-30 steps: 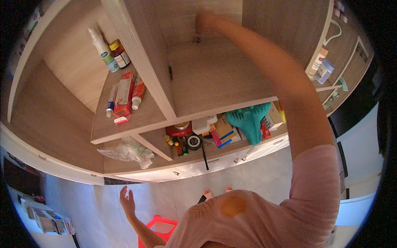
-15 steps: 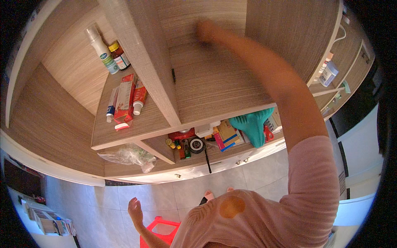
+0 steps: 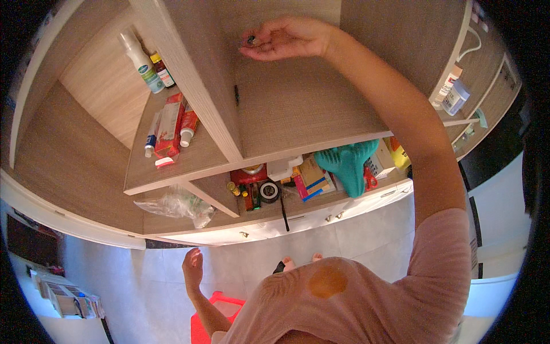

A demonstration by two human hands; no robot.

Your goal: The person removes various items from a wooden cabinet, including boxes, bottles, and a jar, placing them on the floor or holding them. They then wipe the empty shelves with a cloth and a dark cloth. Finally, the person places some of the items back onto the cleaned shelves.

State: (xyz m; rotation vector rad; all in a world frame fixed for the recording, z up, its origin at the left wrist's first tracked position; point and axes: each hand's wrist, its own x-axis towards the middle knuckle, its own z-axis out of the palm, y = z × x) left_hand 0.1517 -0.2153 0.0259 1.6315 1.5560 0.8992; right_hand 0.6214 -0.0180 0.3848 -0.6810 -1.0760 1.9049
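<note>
A: Position of the right hand point(image 3: 286, 40)?

B: Inside the upper compartment point(image 3: 309, 109), near its back, palm turned upward. The fingers were curled narrowly about a small dark item point(image 3: 251, 40), which sat at the fingertips. Its kind was too small to tell.

A: Clearance there?

B: Tighter on the left: the fingertips pointed toward the upright divider point(image 3: 189, 63) and lay near it. More room on the right, where the side panel point(image 3: 395, 51) stood well apart from the fingers. Toward the front, a broad stretch of wood ran to the front edge point(image 3: 315, 145); the right arm point(image 3: 378, 83) crossed over its right part.

A: And the left hand point(image 3: 193, 268)?

B: Outside the cabinet, above the tiled floor point(image 3: 149, 281), fingers loosely bent and half spread. A red plastic piece point(image 3: 200, 329) showed beside that forearm.

A: Other edges?

B: On the lower shelf, a black strip point(image 3: 283, 215) hung past the lip, and a teal item point(image 3: 349, 166) reached close to it. Farther left, a clear plastic bag point(image 3: 177, 206) bulged at the lip. On the left shelf, a red box point(image 3: 170, 126) lay beside a red tube point(image 3: 189, 126), its white end nearest the front; a white bottle point(image 3: 140, 63) stood farther back.
</note>
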